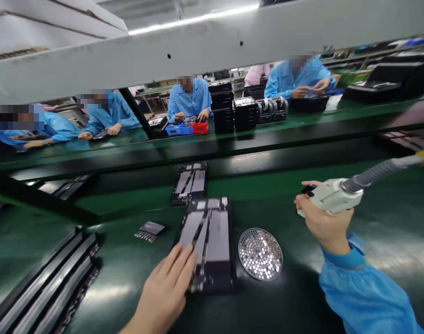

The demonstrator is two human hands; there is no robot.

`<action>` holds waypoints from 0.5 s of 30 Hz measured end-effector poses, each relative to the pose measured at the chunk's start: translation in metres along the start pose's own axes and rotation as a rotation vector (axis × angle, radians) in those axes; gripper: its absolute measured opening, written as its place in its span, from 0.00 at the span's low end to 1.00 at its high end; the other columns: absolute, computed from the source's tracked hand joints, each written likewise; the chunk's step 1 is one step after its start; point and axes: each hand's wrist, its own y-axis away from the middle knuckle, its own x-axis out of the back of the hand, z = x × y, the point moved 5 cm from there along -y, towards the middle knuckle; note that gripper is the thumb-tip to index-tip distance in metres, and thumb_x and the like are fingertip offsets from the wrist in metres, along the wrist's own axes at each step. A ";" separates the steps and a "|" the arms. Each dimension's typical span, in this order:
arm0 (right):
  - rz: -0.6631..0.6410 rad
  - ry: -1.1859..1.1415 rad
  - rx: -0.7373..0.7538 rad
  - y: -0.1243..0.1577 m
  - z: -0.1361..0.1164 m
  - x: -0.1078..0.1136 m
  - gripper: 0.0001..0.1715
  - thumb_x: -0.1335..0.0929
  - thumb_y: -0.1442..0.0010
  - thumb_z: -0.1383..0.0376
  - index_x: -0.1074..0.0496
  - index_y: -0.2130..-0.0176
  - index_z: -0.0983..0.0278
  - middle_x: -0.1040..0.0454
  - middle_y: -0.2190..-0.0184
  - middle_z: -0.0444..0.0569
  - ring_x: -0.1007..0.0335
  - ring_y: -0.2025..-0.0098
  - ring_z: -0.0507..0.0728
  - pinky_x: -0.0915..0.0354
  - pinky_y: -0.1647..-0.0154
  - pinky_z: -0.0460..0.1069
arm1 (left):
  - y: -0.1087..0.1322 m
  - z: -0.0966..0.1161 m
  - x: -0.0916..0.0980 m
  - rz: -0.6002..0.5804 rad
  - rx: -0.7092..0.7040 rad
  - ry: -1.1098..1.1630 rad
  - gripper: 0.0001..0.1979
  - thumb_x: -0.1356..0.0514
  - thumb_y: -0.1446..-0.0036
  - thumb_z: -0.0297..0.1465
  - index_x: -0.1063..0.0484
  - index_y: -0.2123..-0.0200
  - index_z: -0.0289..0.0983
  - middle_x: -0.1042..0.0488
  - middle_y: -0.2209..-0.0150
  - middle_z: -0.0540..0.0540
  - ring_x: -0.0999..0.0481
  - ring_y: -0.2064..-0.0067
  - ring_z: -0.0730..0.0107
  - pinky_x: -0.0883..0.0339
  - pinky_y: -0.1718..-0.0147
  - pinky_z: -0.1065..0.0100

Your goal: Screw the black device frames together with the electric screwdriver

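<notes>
My left hand lies with fingers stretched out over the lower left edge of an opened tablet, whose grey battery panels and dark ribbon cables face up. Fingers closed, my right hand grips a pale gun-shaped tool with a grey ribbed hose, held above the bench right of the tablet. Between the tablet and that hand sits a round metal dish of small shiny pieces, too small to name. A second opened tablet lies just behind the first.
Left of the tablet lies a small dark part with metal strips. Long dark curved parts are stacked at the lower left. A green post slants in from the left. Co-workers in blue sit across the line, near black stacked trays.
</notes>
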 end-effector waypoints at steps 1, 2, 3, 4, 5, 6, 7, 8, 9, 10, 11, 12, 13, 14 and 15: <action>0.002 0.003 -0.002 0.000 0.001 0.000 0.15 0.25 0.54 0.66 0.24 0.63 0.62 0.26 0.71 0.45 0.29 0.73 0.55 0.32 0.73 0.51 | 0.019 0.012 0.008 -0.020 -0.036 -0.001 0.29 0.46 0.46 0.22 0.31 0.39 0.34 0.27 0.39 0.41 0.31 0.37 0.48 0.27 0.48 0.58; 0.000 0.008 -0.007 0.001 0.001 -0.001 0.15 0.25 0.54 0.66 0.23 0.63 0.62 0.26 0.72 0.45 0.29 0.74 0.55 0.33 0.74 0.50 | 0.032 0.022 0.013 -0.053 -0.059 0.025 0.28 0.44 0.45 0.26 0.30 0.40 0.36 0.27 0.39 0.42 0.29 0.38 0.48 0.27 0.49 0.58; -0.004 0.011 -0.013 0.001 0.002 -0.002 0.15 0.25 0.55 0.67 0.23 0.63 0.62 0.27 0.73 0.44 0.30 0.75 0.55 0.33 0.75 0.50 | 0.039 0.027 0.015 -0.094 -0.071 0.069 0.26 0.42 0.43 0.31 0.30 0.40 0.37 0.27 0.39 0.42 0.28 0.40 0.48 0.26 0.49 0.57; -0.005 0.011 -0.019 0.001 0.002 -0.003 0.15 0.25 0.55 0.67 0.23 0.63 0.62 0.27 0.74 0.43 0.31 0.76 0.54 0.34 0.76 0.50 | 0.041 0.027 0.014 -0.133 -0.066 0.121 0.27 0.41 0.42 0.37 0.30 0.40 0.38 0.27 0.39 0.42 0.28 0.40 0.48 0.27 0.48 0.54; -0.007 0.009 -0.024 0.002 0.001 -0.004 0.15 0.25 0.56 0.66 0.24 0.63 0.63 0.28 0.75 0.43 0.31 0.78 0.54 0.35 0.78 0.50 | 0.039 0.021 0.010 -0.165 -0.038 0.171 0.27 0.41 0.42 0.41 0.30 0.41 0.38 0.27 0.39 0.41 0.28 0.40 0.48 0.28 0.45 0.51; -0.008 0.005 -0.023 0.003 0.001 -0.005 0.15 0.25 0.56 0.66 0.24 0.64 0.63 0.28 0.76 0.43 0.32 0.79 0.54 0.35 0.79 0.50 | 0.035 0.008 0.003 -0.182 0.018 0.201 0.25 0.42 0.40 0.43 0.29 0.43 0.38 0.28 0.39 0.39 0.28 0.40 0.48 0.29 0.43 0.49; -0.008 0.004 -0.018 0.003 0.000 -0.005 0.15 0.25 0.56 0.66 0.24 0.64 0.63 0.28 0.77 0.43 0.32 0.80 0.54 0.36 0.80 0.50 | 0.029 -0.011 -0.007 -0.187 0.095 0.209 0.22 0.42 0.39 0.43 0.28 0.46 0.37 0.28 0.40 0.37 0.28 0.39 0.48 0.31 0.41 0.48; -0.013 0.004 -0.013 0.004 -0.001 -0.006 0.14 0.25 0.56 0.66 0.25 0.65 0.63 0.28 0.78 0.43 0.32 0.80 0.54 0.36 0.81 0.50 | 0.024 -0.034 -0.017 -0.173 0.184 0.190 0.17 0.44 0.36 0.40 0.27 0.51 0.37 0.26 0.42 0.35 0.28 0.40 0.49 0.32 0.40 0.48; -0.015 0.005 -0.007 0.004 -0.002 -0.006 0.13 0.25 0.56 0.66 0.25 0.66 0.63 0.28 0.78 0.43 0.32 0.81 0.55 0.36 0.81 0.50 | 0.019 -0.058 -0.028 -0.147 0.283 0.156 0.14 0.45 0.35 0.39 0.26 0.56 0.36 0.24 0.45 0.34 0.26 0.41 0.48 0.31 0.41 0.49; -0.015 0.010 0.001 0.004 -0.003 -0.006 0.12 0.25 0.55 0.66 0.26 0.67 0.62 0.28 0.78 0.43 0.32 0.81 0.55 0.36 0.81 0.50 | 0.017 -0.082 -0.040 -0.139 0.374 0.136 0.13 0.47 0.34 0.38 0.27 0.60 0.36 0.23 0.49 0.33 0.25 0.44 0.48 0.29 0.43 0.49; -0.017 0.015 0.006 0.005 -0.003 -0.006 0.12 0.25 0.55 0.66 0.26 0.68 0.62 0.28 0.78 0.43 0.32 0.80 0.55 0.36 0.81 0.51 | 0.015 -0.102 -0.051 -0.139 0.423 0.127 0.13 0.48 0.34 0.38 0.28 0.63 0.36 0.22 0.54 0.33 0.23 0.47 0.47 0.28 0.46 0.48; -0.014 0.020 0.008 0.005 -0.003 -0.006 0.11 0.25 0.55 0.66 0.26 0.68 0.61 0.27 0.78 0.43 0.32 0.80 0.55 0.36 0.81 0.51 | 0.014 -0.117 -0.062 -0.143 0.458 0.126 0.13 0.49 0.34 0.38 0.30 0.65 0.37 0.22 0.58 0.34 0.22 0.52 0.48 0.25 0.51 0.49; -0.012 0.022 0.006 0.005 -0.002 -0.006 0.11 0.25 0.55 0.66 0.26 0.68 0.61 0.27 0.78 0.43 0.32 0.80 0.55 0.36 0.80 0.51 | 0.015 -0.129 -0.071 -0.151 0.479 0.133 0.13 0.49 0.34 0.38 0.31 0.67 0.38 0.23 0.62 0.35 0.21 0.56 0.49 0.24 0.55 0.50; -0.010 0.023 0.001 0.005 -0.002 -0.006 0.12 0.25 0.55 0.66 0.26 0.67 0.61 0.27 0.77 0.43 0.32 0.80 0.55 0.36 0.80 0.51 | 0.016 -0.136 -0.077 -0.157 0.493 0.143 0.13 0.50 0.34 0.38 0.33 0.69 0.39 0.24 0.64 0.36 0.21 0.59 0.50 0.24 0.59 0.52; -0.010 0.025 -0.007 0.005 0.000 -0.006 0.13 0.25 0.55 0.67 0.25 0.66 0.61 0.26 0.77 0.43 0.32 0.80 0.55 0.35 0.80 0.51 | 0.018 -0.139 -0.082 -0.161 0.508 0.157 0.13 0.50 0.34 0.38 0.35 0.70 0.40 0.24 0.66 0.37 0.22 0.61 0.51 0.24 0.61 0.53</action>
